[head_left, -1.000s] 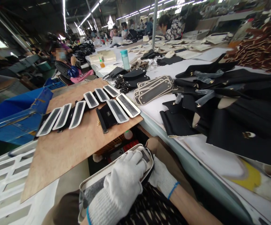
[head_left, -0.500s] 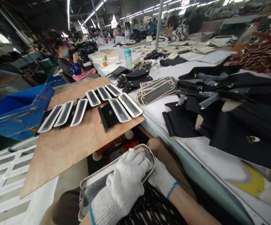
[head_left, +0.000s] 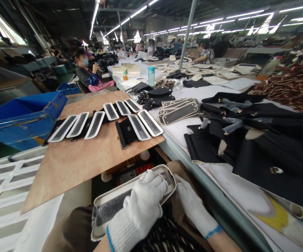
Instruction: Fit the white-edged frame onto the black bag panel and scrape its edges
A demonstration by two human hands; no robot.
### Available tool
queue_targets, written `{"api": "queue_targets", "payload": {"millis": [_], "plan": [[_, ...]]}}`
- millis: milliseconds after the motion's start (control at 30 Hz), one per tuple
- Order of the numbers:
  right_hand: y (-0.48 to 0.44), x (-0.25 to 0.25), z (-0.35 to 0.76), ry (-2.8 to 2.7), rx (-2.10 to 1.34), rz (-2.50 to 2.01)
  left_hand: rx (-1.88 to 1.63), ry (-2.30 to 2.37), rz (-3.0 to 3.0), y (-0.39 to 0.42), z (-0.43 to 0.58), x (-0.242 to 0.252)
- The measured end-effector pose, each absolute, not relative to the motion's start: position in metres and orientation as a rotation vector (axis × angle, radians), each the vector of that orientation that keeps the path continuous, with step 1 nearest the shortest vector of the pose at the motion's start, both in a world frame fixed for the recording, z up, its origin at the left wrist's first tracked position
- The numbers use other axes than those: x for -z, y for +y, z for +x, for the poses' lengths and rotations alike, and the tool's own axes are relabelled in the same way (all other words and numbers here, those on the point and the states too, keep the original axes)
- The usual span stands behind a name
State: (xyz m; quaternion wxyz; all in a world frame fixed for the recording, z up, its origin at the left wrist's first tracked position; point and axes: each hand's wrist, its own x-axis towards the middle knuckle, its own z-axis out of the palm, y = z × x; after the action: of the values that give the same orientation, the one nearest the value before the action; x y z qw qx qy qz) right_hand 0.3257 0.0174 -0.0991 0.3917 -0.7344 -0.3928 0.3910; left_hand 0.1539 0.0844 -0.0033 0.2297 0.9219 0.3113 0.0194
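Locate the rimmed panel on the person's lap, at the near side of the scene. The left hand lies palm-down across it, fingers extended and close together, pinching nothing visible. The right hand is at the panel's right end; its fingertips are partly hidden, so grip or contact cannot be told.

Caution: the panel slants across an uneven lap. Off-centre pressure could tip it or bend the rim; without right-hand support it could slip.

Surface: a wooden board carries white-edged panels. To the right, a white table carries black bag pieces.

Room: strip lights hang above a long workshop; a seated co-worker is far left.
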Motion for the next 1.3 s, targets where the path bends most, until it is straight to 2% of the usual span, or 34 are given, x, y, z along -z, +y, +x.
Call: {"api": "queue_targets", "payload": {"millis": [67,167,267,400,633,933,1100,1300], "plan": [[0.018,0.058,0.331,-0.998,-0.672,-2.05,-0.021,0.87,2.494,0.084,0.154,0.001],[0.034,0.002,0.325,-1.425,-0.782,-2.174,-0.019,0.859,2.481,0.083,0.153,0.001],[0.051,-0.024,0.313,-1.696,-0.673,-2.368,-0.031,0.846,2.493,0.083,0.152,0.001],[0.059,-0.02,0.307,-1.766,-0.58,-2.478,0.077,0.866,2.485,0.084,0.154,-0.005],[0.061,-0.014,0.318,-1.675,-0.789,-2.341,0.224,0.86,2.48,0.087,0.158,-0.007],[0.051,0.019,0.331,-1.616,-0.808,-2.345,0.118,0.886,2.489,0.088,0.157,0.011],[0.049,0.012,0.325,-1.651,-0.732,-2.387,0.117,0.816,2.537,0.093,0.158,0.021],[0.049,0.006,0.321,-1.755,-0.657,-2.306,0.101,0.803,2.492,0.094,0.153,0.005]]}}
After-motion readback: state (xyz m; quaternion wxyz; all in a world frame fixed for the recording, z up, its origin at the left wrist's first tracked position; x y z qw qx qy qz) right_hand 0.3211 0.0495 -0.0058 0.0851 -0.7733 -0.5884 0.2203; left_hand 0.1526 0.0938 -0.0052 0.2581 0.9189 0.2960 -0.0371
